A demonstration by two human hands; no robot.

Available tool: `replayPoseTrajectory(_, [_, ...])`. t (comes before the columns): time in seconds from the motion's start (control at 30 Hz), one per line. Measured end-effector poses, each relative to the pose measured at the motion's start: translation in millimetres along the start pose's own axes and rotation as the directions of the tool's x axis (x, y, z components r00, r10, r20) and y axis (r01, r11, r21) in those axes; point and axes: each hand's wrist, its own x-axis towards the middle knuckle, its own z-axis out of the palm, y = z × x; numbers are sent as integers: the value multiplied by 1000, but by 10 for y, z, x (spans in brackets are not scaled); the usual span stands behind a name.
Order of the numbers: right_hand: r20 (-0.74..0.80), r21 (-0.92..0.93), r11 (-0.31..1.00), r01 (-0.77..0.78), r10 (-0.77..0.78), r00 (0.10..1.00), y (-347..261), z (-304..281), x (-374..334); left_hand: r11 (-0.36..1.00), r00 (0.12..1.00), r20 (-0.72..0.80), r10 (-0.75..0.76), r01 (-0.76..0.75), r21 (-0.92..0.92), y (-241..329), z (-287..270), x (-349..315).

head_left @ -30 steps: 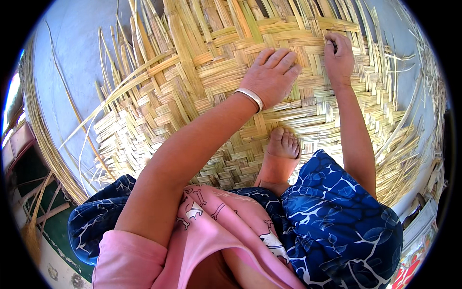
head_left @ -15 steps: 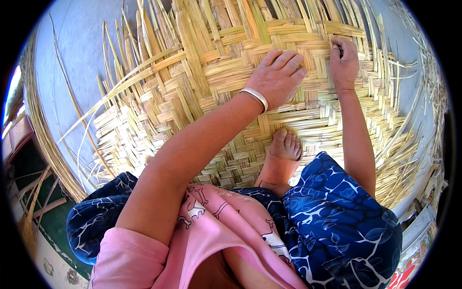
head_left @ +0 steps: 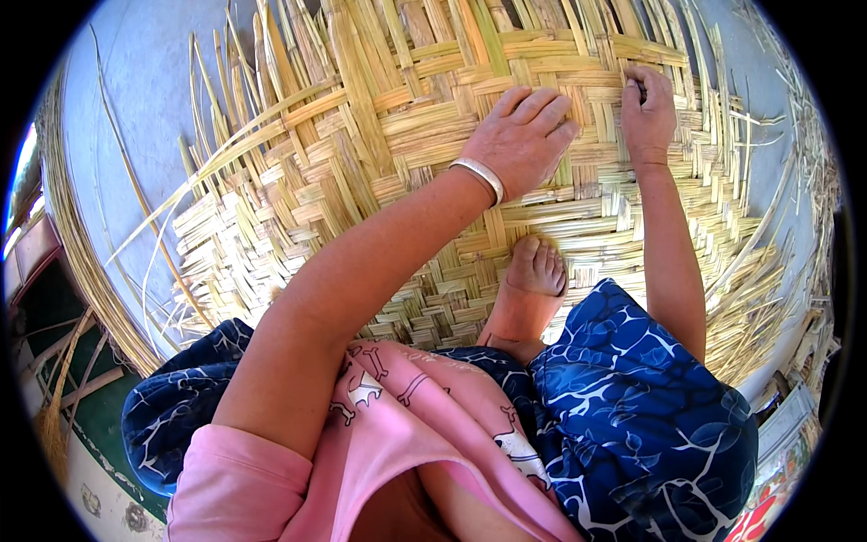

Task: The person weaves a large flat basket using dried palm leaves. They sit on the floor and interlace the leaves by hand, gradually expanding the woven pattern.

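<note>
A large woven mat (head_left: 424,163) of flat yellow-green split strips spreads out before me, with loose strip ends fanning from its far edge. My left hand (head_left: 519,144), a silver bangle (head_left: 483,176) at its wrist, lies palm down near the middle of the weave with fingers stretched out. To the right of it, my right hand (head_left: 648,117) touches the mat with fingers curled in, close to a crosswise strip (head_left: 641,52) near the woven edge. A dark patch shows inside the curled fingers; what they hold cannot be made out. My bare foot (head_left: 535,271) presses on the mat.
Long thin strips (head_left: 81,235) lie bundled along the left. More loose strips (head_left: 808,208) are heaped at the right rim. Grey floor (head_left: 140,90) surrounds the mat. At the lower left stands a straw broom (head_left: 56,425).
Hardly anything differs. Both hands keep nearly the same places on the mat; the view has shifted very slightly.
</note>
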Motion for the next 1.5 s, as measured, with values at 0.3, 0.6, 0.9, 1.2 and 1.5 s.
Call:
replayPoseTrajectory(0.3, [-6,5,1000,23,-23,1000,6,-1,5,1000,1000,10,-3,3,9,4,-4,-8])
replayPoseTrajectory(0.6, [-8,1,1000,30,-30,1000,23,5,4,1000,1000,17,-5,5,11,0,-1,-9])
replayPoseTrajectory(0.9, [5,-5,1000,27,-27,1000,10,-3,5,1000,1000,30,-5,4,26,-2,0,-12])
replayPoseTrajectory(1.2, [0,-1,999,41,-41,999,11,0,3,1000,999,33,-4,4,18,-10,11,-12])
replayPoseTrajectory(1.5, [9,-14,1000,18,-18,1000,4,2,4,1000,1000,-1,1,-1,5,-26,38,-24])
